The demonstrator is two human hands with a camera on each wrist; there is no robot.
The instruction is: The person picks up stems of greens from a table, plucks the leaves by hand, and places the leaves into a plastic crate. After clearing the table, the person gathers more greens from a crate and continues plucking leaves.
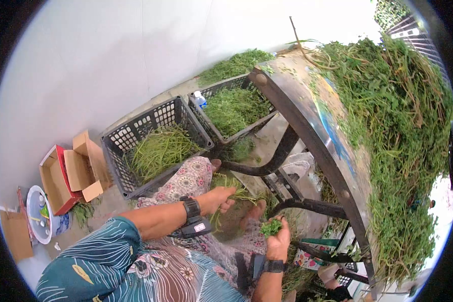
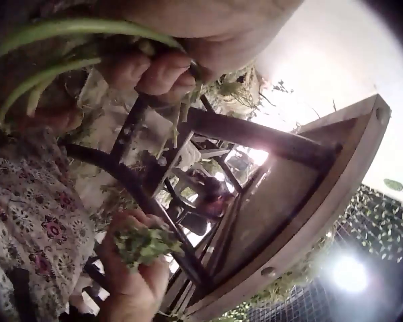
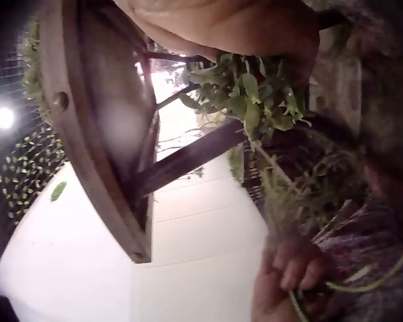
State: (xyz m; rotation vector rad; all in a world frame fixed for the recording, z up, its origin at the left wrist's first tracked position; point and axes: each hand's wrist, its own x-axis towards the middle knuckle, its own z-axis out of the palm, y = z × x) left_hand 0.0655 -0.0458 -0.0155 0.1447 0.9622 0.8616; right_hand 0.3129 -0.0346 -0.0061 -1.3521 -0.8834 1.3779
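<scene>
My left hand grips a few long green stems above the lap; in the left wrist view its curled fingers hold pale stems. To its right, my right hand holds a small bunch of leafy greens. Close up in the right wrist view, the leaves stick out from under the right hand, and the left hand is lower down with stems. The two hands are apart.
A black crate of stems stands ahead on the left, beside another with greens. A table with a dark edge bears a large heap of greens on the right. Cardboard boxes and a basin lie far left.
</scene>
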